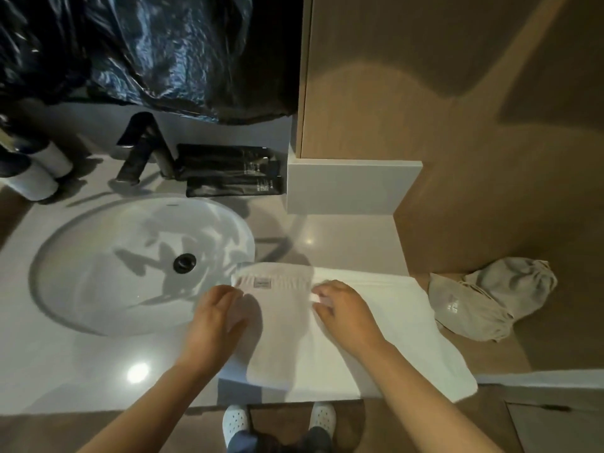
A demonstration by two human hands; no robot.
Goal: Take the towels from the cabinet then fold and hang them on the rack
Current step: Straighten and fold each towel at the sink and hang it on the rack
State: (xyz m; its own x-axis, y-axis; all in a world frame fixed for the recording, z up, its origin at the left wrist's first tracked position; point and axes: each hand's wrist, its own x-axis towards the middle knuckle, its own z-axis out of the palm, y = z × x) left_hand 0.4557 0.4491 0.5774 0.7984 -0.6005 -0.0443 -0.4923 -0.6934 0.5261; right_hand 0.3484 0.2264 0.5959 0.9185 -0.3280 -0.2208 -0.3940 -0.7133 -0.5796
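Note:
A small white towel (277, 325) with a grey label lies folded on top of a larger white towel (402, 338), both spread on the counter to the right of the sink. My left hand (217, 317) rests on the small towel's left edge with fingers curled over it. My right hand (343, 310) pinches the small towel's right edge near its top corner. No rack or cabinet is visible.
A white oval sink (108, 282) with a black drain and black faucet (137, 152) sits left. Black toiletry tubes (228, 171) lie behind it. A grey drawstring bag (483, 299) lies right of the towels. Two white cups (39, 171) stand far left.

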